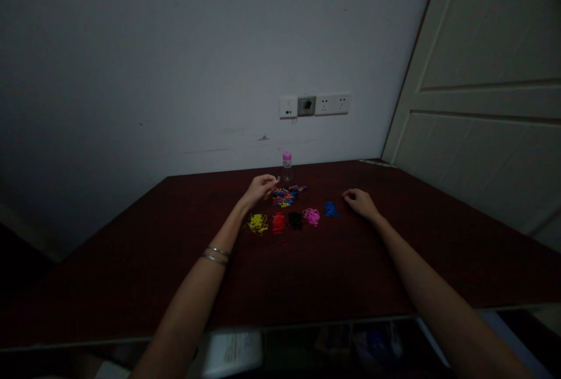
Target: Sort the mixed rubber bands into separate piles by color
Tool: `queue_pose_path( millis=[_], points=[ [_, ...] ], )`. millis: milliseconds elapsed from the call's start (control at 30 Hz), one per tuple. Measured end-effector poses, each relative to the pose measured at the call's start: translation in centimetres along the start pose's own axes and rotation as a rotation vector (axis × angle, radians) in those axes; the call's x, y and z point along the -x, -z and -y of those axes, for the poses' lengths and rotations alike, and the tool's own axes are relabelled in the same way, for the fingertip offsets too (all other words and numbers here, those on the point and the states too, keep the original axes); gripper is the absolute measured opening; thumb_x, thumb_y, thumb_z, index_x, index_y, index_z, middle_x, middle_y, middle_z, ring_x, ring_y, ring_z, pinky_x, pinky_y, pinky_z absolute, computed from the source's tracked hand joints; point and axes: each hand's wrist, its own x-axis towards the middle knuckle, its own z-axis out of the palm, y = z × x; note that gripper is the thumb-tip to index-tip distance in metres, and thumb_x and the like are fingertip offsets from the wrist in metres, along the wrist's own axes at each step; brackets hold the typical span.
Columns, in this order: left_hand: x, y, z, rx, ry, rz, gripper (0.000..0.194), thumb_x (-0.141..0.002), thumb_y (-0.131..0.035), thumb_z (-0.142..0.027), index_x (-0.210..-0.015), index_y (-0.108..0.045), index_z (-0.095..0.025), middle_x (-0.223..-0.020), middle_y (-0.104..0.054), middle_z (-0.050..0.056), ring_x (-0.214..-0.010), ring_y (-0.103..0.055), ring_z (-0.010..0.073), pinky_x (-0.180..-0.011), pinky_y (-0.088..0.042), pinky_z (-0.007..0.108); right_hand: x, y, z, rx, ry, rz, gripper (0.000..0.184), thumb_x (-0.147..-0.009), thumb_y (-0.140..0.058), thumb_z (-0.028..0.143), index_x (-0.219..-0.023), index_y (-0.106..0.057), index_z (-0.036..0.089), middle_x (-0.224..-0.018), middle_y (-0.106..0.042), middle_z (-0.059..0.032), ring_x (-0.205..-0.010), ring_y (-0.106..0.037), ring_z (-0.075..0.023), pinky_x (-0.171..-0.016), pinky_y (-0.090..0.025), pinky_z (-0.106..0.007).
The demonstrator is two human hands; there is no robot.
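Note:
My left hand [262, 188] is raised over the far middle of the table, thumb and fingers pinching a small pale rubber band [278, 180]. Just beyond its fingertips lies a mixed pile of coloured rubber bands [284, 197]. My right hand [359, 201] is low by the table with its fingers curled together; whether anything small is in them is hidden. Beside it is a pile of blue rubber bands [331, 209]. Further left, in a row, are pink [311, 216], black [295, 220], red [278, 223] and yellow [258, 224] rubber bands.
A small clear bottle with a pink cap [287, 166] stands behind the mixed pile, near the wall. The dark red table [144, 262] meets the wall with its sockets [332, 104]. A pale door [486, 104] is at the right. Below the front edge are stored items.

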Motion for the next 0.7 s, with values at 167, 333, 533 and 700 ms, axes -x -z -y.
queue_pose_path(
  millis=[167, 333, 533, 700],
  points=[
    [-0.1, -3.6, 0.4, -0.377, -0.114, 0.175, 0.017, -0.072, -0.059, -0.028, -0.07, -0.059, -0.012, -0.069, -0.059, 0.003, -0.063, -0.051, 0.0111, -0.061, -0.038, 0.023, 0.0, 0.1, 0.2, 0.012, 0.005, 0.007, 0.024, -0.075, -0.049, 0.021, -0.088, -0.067, 0.014, -0.094, -0.066, -0.0104, -0.087, -0.061, -0.0204, -0.083, -0.044, -0.031],
    [0.1, -6.5, 1.4, -0.653, -0.184, 0.322, 0.012, -0.077, -0.051, -0.019, -0.075, -0.062, -0.013, -0.072, -0.061, 0.004, -0.066, -0.053, 0.0133, -0.062, -0.037, 0.023, 0.1, 0.2, 0.3, 0.01, -0.007, 0.012, 0.024, -0.075, -0.048, 0.021, -0.089, -0.067, 0.014, -0.095, -0.066, -0.0103, -0.088, -0.061, -0.0201, -0.084, -0.044, -0.03],
    [0.6, -7.6, 1.3, -0.814, -0.219, 0.377, 0.013, -0.078, -0.051, -0.017, -0.079, -0.063, -0.014, -0.072, -0.063, 0.005, -0.065, -0.054, 0.0135, -0.059, -0.036, 0.022, 0.1, 0.2, 0.3, 0.006, -0.004, 0.015, 0.024, -0.075, -0.049, 0.02, -0.089, -0.067, 0.014, -0.097, -0.066, -0.0102, -0.088, -0.06, -0.0197, -0.084, -0.043, -0.03],
    [0.9, -8.2, 0.4, -0.867, -0.205, 0.436, 0.015, -0.08, -0.049, -0.02, -0.084, -0.063, -0.014, -0.078, -0.065, 0.004, -0.07, -0.057, 0.0131, -0.063, -0.038, 0.021, 0.1, 0.2, 0.4, 0.024, -0.01, 0.008, 0.023, -0.075, -0.049, 0.02, -0.089, -0.067, 0.014, -0.096, -0.066, -0.0092, -0.088, -0.06, -0.0184, -0.083, -0.043, -0.028]
  ],
)
